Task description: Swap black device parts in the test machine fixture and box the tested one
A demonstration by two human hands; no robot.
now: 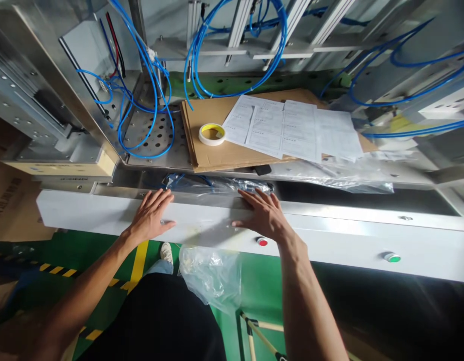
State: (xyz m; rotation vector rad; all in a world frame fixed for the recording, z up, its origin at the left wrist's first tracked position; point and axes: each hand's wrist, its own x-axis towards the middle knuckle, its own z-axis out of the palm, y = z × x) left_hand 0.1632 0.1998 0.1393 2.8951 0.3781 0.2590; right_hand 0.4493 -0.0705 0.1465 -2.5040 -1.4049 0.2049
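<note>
My left hand lies with fingers stretched out on the white front panel of a metal machine frame. Farther right, my right hand rests on the same panel, its fingers spread over the upper edge. Neither hand holds anything. Just beyond my fingertips, clear plastic wrap and some blue tubing sit in the slot behind the panel. A red button is just below my right hand, and a green button is farther right on the panel.
Behind the slot, cardboard carries a tape roll and several printed sheets. Coiled blue tubes hang above. A clear plastic bag hangs below the panel. A tubular frame stands on the green floor.
</note>
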